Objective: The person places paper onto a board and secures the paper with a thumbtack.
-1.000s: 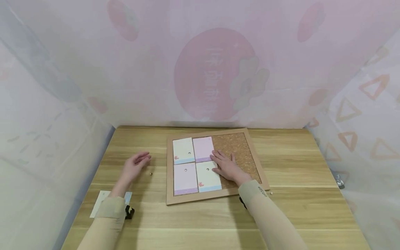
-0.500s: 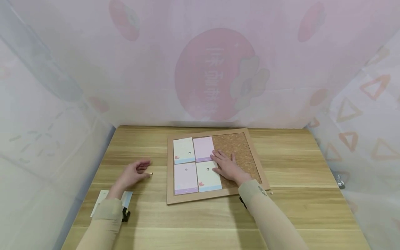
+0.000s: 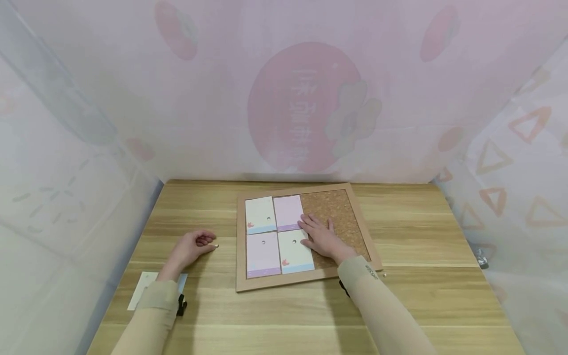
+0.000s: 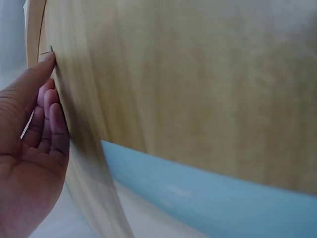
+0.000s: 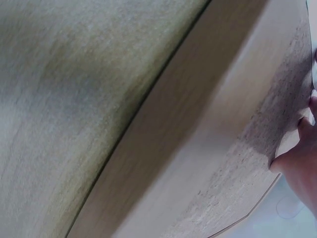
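Left of the corkboard point(image 3: 337, 207), my left hand point(image 3: 188, 249) is low over the table, thumb tip touching a small metallic push pin point(image 3: 217, 245). Its other fingers curl loosely, and the head view shows a gap between them and the thumb. A thin needle shows at the thumb tip in the left wrist view. My right hand point(image 3: 324, 237) lies spread on the board, fingertips on the lower corner of the upper purple note card point(image 3: 287, 209). A pin sits on each of the upper white card point(image 3: 259, 212), lower purple card point(image 3: 264, 259) and lower white card point(image 3: 299, 259).
Another white card point(image 3: 141, 288) with a blue edge lies beneath my left forearm. A loose push pin point(image 3: 384, 275) sits beside the board's lower right corner. Patterned cloth walls point(image 3: 213, 123) surround the wooden table point(image 3: 248, 320) at the back and sides.
My left hand has come down to the loose push pin, its fingers curling in. The pin has shifted slightly right along with the thumb. My right hand stays put.
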`<state>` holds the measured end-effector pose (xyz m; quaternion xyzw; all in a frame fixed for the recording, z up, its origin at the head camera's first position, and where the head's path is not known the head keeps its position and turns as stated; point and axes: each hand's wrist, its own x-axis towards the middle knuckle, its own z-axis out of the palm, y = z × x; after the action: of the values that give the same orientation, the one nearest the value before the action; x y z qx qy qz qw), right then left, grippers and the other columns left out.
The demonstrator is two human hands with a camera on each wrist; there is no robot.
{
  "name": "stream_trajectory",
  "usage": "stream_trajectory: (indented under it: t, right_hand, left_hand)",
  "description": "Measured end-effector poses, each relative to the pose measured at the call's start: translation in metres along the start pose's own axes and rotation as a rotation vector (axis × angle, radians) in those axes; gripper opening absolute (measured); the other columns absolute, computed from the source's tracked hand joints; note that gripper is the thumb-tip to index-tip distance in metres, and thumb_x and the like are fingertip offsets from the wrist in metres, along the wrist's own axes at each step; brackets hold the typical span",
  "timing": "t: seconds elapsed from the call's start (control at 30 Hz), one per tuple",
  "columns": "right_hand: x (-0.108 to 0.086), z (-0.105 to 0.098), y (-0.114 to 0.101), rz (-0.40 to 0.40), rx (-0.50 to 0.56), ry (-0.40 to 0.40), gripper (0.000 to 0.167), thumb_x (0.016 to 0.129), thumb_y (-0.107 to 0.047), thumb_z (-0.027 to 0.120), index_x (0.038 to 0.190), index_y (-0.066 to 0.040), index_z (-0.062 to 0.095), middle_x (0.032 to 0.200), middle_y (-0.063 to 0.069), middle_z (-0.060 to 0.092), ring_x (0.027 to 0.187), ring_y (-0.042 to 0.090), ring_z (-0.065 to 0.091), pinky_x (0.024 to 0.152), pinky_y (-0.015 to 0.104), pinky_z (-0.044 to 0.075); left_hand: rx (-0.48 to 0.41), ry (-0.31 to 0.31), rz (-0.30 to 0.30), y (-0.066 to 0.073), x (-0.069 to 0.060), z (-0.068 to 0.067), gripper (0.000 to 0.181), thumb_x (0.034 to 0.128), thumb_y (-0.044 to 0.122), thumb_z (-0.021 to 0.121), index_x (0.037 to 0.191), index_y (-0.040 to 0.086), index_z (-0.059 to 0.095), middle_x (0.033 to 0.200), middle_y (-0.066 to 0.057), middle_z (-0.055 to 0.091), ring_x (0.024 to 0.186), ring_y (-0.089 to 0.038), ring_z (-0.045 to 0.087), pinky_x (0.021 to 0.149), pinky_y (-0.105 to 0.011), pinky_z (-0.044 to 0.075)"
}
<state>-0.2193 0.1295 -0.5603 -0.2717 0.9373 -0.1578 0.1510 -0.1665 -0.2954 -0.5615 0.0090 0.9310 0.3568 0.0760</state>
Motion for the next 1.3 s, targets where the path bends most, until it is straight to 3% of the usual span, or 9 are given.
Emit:
stream_trajectory:
  t: [0.43,0.7,1.3]
  right_hand:
    - [0.0039,0.0024,0.0007,-0.016,-0.008,0.014,0.065,0.103,-0.040,0.052,0.159,-0.018,0.028,0.169,0.001,0.016,0.158,0.028,0.009,0.119,0.074,0.001]
    - [0.0029,0.0010,-0.0001,-0.011,-0.013,-0.001,0.065,0.103,-0.041,0.051,0.159,-0.019,0.026,0.169,0.001,0.015,0.158,0.028,0.009,0.119,0.073,0.001]
    - [0.0023,-0.0013,0.0013,-0.003,0.000,-0.001,0.065,0.103,-0.040,0.052,0.159,-0.019,0.027,0.170,0.001,0.015,0.158,0.028,0.009,0.120,0.072,0.000]
  left_hand:
    - [0.057,0.049,-0.005,-0.0043,0.0040,0.0045,0.014,0.0904,0.024,0.075,0.100,0.015,0.075,0.093,-0.002,0.074,0.081,-0.011,0.062,0.074,-0.026,0.050]
    - [0.098,0.088,0.025,-0.0061,0.0052,0.0072,0.007,0.0908,0.023,0.074,0.096,0.019,0.076,0.093,0.001,0.075,0.079,-0.010,0.063,0.072,-0.027,0.049]
    - [0.107,0.083,0.006,0.0029,0.0058,0.0076,0.013,0.0912,0.024,0.074,0.100,0.016,0.076,0.096,-0.002,0.076,0.082,-0.011,0.065,0.078,-0.034,0.052]
